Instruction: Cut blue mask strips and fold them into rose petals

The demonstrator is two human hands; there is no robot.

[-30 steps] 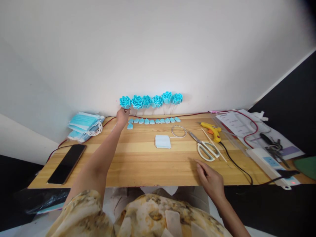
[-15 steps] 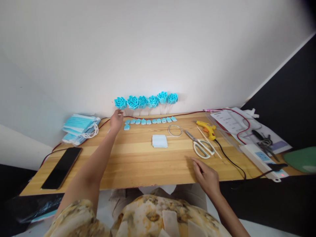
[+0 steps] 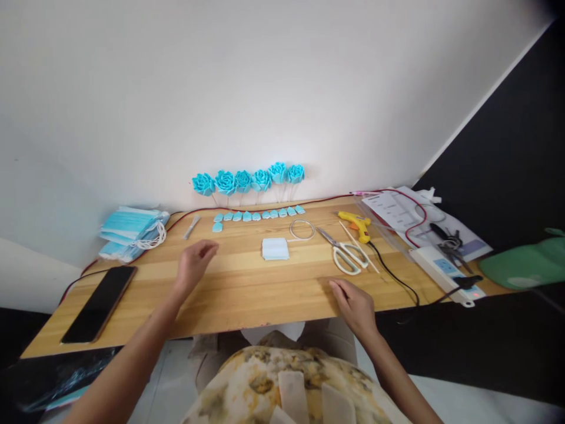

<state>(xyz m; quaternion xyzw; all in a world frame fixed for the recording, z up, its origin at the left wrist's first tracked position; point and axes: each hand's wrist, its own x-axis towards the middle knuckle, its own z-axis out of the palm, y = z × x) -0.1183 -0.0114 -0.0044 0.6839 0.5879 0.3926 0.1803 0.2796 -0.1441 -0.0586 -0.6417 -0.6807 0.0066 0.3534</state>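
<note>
Over the left part of the table, my left hand is loosely curled, with a gap between thumb and fingers and nothing visible in it. My right hand is near the front edge with its fingers curled together; nothing shows in it. Several blue rosette flowers on thin stems lean against the wall. In front of them runs a row of small folded blue petals, with a single petal below its left end. A stack of pale blue squares lies mid-table beside a coiled pale cord.
White-handled scissors, a thin stick and a yellow glue gun lie to the right. Further right are a power strip, keys and a green bottle. Face masks and a phone are left.
My left hand has drawn back from the leftmost flower toward me, uncovering a small pale strip on the table. My right hand stays near the front edge. The whole view has shifted slightly.
</note>
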